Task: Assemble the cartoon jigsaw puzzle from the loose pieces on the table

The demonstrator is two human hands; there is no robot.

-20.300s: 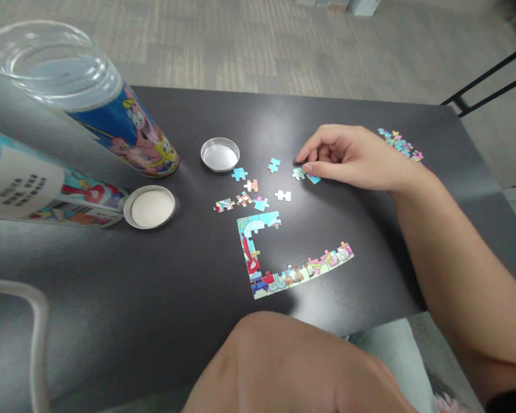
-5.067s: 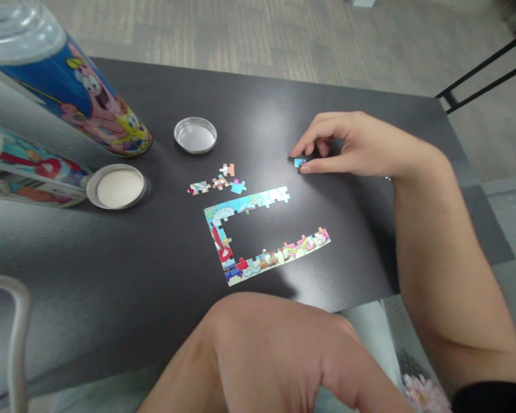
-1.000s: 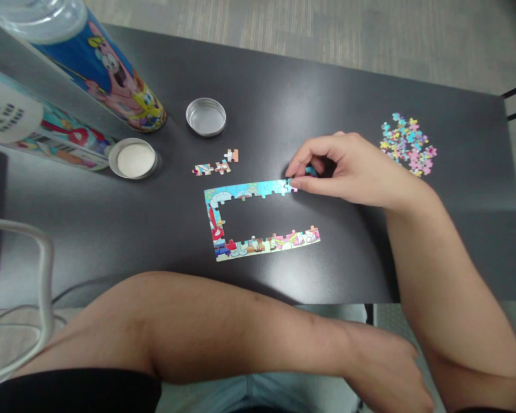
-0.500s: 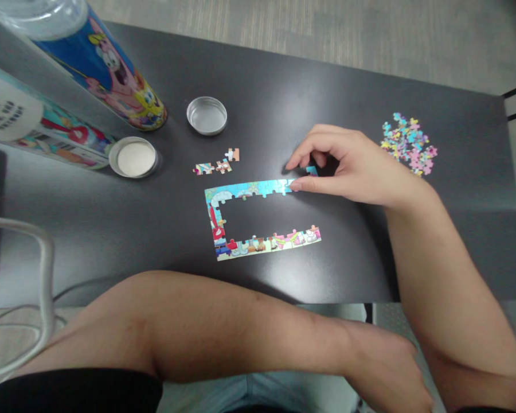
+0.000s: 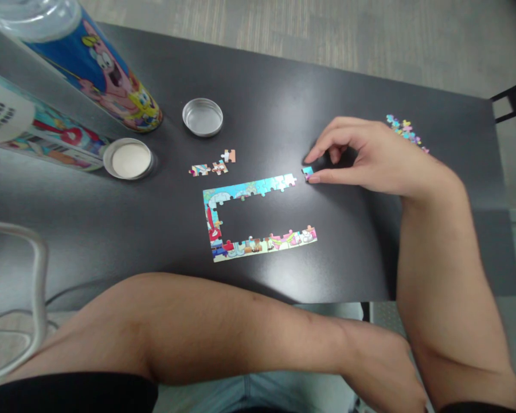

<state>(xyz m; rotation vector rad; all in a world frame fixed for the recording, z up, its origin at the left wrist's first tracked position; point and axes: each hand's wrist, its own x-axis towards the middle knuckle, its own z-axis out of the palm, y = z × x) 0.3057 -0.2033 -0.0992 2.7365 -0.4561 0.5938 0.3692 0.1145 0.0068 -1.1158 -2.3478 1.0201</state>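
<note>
My right hand (image 5: 365,152) is over the table with its thumb and index finger closed around a small blue puzzle piece (image 5: 307,172). The thumb tip touches the piece's lower edge. Just left of it, a short gap away, ends the top row of a joined puzzle border (image 5: 241,189), a U shape open on the right. Its bottom row shows pink and white prints. My left hand (image 5: 387,364) is low, off the table's near edge beside my right forearm, its fingers turned away and hidden.
A pile of loose puzzle pieces (image 5: 406,132) lies partly behind my right hand. Several pieces (image 5: 219,166) sit above the border. Nearby are a round metal lid (image 5: 202,117), a second lid-like disc (image 5: 131,159) and two printed cans (image 5: 120,86) at left. A white cable (image 5: 40,287) hangs at lower left.
My right hand has moved right, off the end of the top row, and the blue piece now shows between its fingertips. The view has shifted slightly. My left hand stays low.
</note>
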